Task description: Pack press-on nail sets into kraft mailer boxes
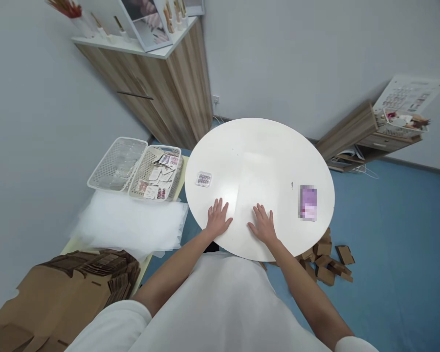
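Both of my hands rest palm down near the close edge of a round white table (256, 142). My left hand (217, 219) lies flat with its fingers spread and nothing in it. Beside it to the right, my right hand (263, 224) is flat too, fingers apart and holding nothing. Beyond my left hand, toward the table's left edge, sits a small clear pack (204, 179) with rows of small dark pinkish pieces. A pixelated purple and pink rectangular item (308, 203) is on the table to the right of my right hand. A tiny dark speck (292, 185) lies near it.
At left, white perforated baskets (132, 188) hold cards and clear packs. Nearer are white translucent sheets (132, 220) and flattened brown cardboard (58, 298). Small cardboard boxes (326, 261) lie on the blue floor at right. A wooden cabinet (161, 88) and low shelf unit (352, 129) stand behind.
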Available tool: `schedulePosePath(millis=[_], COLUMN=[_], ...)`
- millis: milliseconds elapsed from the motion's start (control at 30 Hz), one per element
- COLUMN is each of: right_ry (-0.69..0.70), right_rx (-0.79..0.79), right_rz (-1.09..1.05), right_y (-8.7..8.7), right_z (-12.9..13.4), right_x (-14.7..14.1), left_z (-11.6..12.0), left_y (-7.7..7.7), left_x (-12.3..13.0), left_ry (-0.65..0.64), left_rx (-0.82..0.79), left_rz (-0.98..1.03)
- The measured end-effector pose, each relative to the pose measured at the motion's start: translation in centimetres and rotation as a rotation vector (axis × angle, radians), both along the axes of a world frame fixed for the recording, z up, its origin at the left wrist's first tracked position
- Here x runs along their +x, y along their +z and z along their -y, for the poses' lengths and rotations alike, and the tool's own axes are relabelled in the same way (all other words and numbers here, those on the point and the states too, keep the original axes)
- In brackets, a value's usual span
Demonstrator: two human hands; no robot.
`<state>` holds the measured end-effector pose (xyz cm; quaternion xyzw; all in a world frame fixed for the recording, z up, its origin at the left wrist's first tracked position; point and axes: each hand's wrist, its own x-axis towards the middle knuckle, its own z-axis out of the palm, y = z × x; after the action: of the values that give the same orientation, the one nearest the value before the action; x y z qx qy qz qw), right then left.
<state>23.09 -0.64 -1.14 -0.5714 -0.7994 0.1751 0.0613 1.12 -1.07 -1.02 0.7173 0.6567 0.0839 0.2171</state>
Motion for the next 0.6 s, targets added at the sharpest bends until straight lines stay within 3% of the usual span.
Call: schedulePosePath(millis=[133, 300, 467, 600], right_ry=[-0.026, -0.181, -0.339, -0.339], right_rx=[-0.097, -0.388, -0.659, -0.717], right_rz=[-0.158, -0.484, -0.811, -0.933], right_y=[0.5, 1.2, 2.2, 2.4], right_z=[-2.9, -6.3, -9.1, -10.2], right_x=[-5.7, -12.6, -17.1, -19.2], left_z=[-2.7, -7.1, -10.2, -10.7], left_y=[-0.2, -0.9, -1.4, -1.6], left_x=[-6.3, -12.1, -13.5, -13.3], left_ry=[0.251, 0.448, 0.632, 0.579], left_rx=[-0.022, -0.007, -0.152, -0.206], left_rz=[0.137, 0.452, 0.755, 0.809])
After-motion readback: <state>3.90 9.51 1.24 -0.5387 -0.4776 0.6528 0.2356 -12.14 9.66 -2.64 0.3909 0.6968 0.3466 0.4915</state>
